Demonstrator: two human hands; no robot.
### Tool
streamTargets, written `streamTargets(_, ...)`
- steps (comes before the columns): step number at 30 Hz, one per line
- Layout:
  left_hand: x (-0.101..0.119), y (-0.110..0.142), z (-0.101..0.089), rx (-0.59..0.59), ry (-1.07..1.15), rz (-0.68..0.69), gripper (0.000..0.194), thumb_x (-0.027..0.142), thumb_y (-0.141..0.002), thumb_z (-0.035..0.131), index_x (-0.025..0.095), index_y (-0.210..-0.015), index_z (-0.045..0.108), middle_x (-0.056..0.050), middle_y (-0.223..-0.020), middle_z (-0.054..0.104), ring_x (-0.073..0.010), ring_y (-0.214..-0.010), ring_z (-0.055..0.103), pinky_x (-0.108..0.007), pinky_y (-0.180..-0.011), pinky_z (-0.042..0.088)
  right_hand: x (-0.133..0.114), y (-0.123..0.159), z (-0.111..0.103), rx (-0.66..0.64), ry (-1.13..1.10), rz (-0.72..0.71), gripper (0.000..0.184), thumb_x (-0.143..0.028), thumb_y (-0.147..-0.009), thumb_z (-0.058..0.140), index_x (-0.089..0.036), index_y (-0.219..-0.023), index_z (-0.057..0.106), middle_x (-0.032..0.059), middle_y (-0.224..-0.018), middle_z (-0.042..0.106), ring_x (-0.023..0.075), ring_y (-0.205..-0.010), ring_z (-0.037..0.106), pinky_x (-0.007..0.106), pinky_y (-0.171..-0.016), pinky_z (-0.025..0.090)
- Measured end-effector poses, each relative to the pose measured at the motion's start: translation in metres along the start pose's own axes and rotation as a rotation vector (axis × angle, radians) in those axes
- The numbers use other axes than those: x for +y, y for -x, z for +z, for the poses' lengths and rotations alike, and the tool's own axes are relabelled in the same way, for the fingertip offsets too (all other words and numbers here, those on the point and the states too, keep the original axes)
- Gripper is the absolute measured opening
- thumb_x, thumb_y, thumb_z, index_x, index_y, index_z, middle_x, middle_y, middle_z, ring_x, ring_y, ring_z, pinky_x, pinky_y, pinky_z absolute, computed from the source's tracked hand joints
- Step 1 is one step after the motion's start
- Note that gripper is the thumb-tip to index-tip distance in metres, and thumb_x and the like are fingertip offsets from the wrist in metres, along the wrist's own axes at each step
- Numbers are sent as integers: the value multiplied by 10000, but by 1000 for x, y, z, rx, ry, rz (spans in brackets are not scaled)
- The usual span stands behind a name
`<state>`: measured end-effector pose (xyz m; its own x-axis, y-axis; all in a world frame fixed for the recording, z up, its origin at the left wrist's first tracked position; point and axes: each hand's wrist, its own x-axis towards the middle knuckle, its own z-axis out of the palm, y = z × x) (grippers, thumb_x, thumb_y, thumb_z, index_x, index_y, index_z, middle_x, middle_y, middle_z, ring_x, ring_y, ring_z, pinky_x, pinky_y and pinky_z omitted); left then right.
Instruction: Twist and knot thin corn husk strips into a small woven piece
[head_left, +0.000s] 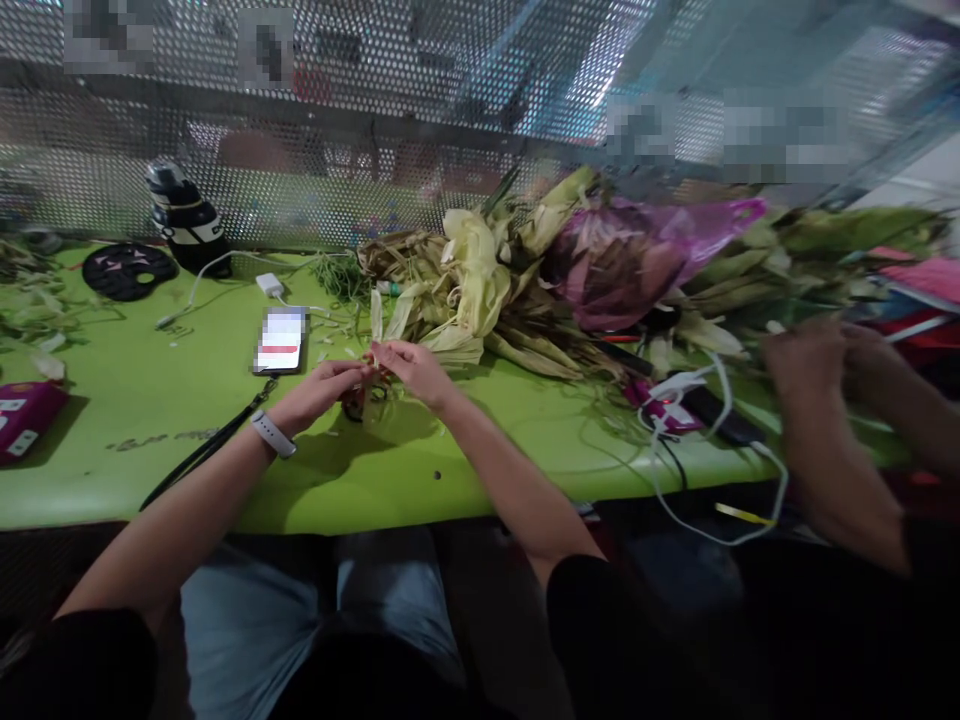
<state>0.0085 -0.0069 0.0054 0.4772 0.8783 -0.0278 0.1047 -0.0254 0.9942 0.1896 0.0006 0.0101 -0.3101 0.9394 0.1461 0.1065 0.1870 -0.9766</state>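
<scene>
My left hand [322, 390], a pale band on its wrist, is closed in a pinch over the green table. Against it, my right hand [416, 372] is also pinching, fingertips meeting the left ones. A narrow pale strip of corn husk [376, 318] rises from between the fingers, and a pale end hangs beneath them. Small reddish bits show at the fingertips, too small to name. Just under the hands lies a dark looped object [352, 408], partly hidden. Behind them spreads a heap of dried corn husks [472, 270].
A lit phone [281, 340] with a strap lies left of my hands, near a white cable and a dark bottle [187, 220]. A pink plastic bag [615, 260] sits among the husks. At right, a co-worker's hands [810, 360] are beside power banks [675, 410] with looped cables.
</scene>
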Motion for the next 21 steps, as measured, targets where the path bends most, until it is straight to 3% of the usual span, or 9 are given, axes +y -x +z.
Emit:
streamTargets(3,0,-1,-1,95,87,-5,327,477,-804,658,155,-840,701,-22,-717,608,-98,-587,481,-225,-544,377,-7,4,-4,-76,16,88,410,-570,-808,637,-166,-753,603,-12,-655,598,113,-632,547,263,-638,439)
streamTargets(6,2,-2,-4,143,148,24,261,404,-744,722,152,-802,689,2,-639,570,-83,-549,451,-216,-517,330,-10,6,-8,-166,-60,151,353,-436,-759,738,-158,-930,605,12,-764,680,133,-733,630,285,-746,492)
streamTargets(9,3,-3,-5,166,199,45,226,345,-706,747,149,-788,671,12,-609,563,-81,-543,464,-218,-524,337,-7,6,-12,-231,-125,142,468,-349,-741,769,-175,-1121,559,12,-835,695,142,-807,665,315,-820,515)
streamTargets(12,2,-4,-5,144,192,37,223,341,-723,736,150,-794,646,2,-641,595,-89,-567,511,-217,-533,355,0,4,-13,-148,-25,54,406,-396,-760,749,-177,-1058,580,12,-821,672,146,-772,658,314,-776,521)
streamTargets(16,-3,-5,-4,160,214,12,156,301,-774,666,173,-830,599,13,-651,604,-83,-533,500,-206,-504,334,4,3,-11,27,266,-141,284,-467,-850,631,-185,-877,611,25,-816,676,152,-743,643,301,-739,497)
streamTargets(21,-3,-4,-5,140,96,75,241,379,-787,693,146,-840,660,2,-637,594,-90,-540,501,-219,-494,335,2,5,-8,26,418,-230,274,-459,-909,541,-198,-898,626,15,-780,682,145,-704,617,274,-696,457)
